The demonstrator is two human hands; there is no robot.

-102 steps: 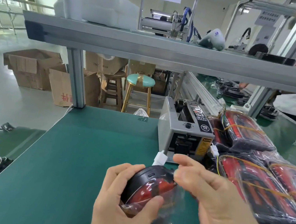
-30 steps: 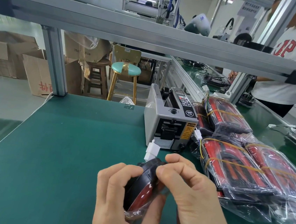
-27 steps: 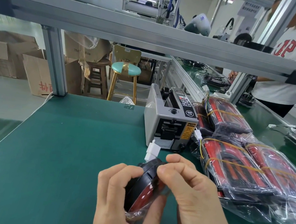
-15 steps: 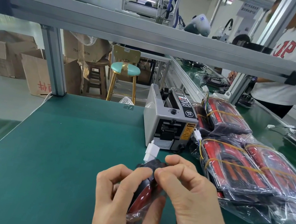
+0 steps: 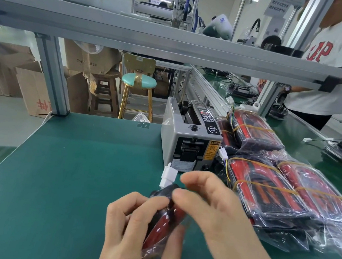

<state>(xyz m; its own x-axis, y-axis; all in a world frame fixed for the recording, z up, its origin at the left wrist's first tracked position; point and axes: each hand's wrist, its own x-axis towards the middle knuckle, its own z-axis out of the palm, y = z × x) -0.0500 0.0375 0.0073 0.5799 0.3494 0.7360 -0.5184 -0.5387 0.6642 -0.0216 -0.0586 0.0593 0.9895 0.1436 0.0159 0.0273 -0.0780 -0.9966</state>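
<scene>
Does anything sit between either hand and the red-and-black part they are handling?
Only the clear plastic bag round the red-and-black part. The left hand holds its lower half, the right hand pinches its top beside the white connector; nothing else intervenes.

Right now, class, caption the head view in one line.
Left hand and right hand hold a bagged red-and-black part near a tape dispenser.

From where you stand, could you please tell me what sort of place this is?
Probably a factory assembly or packing line: a green-matted workbench under an aluminium-profile frame, a grey tape dispenser, and rubber-banded stacks of red-and-black parts in clear bags; the left hand grips another bagged part.
</scene>
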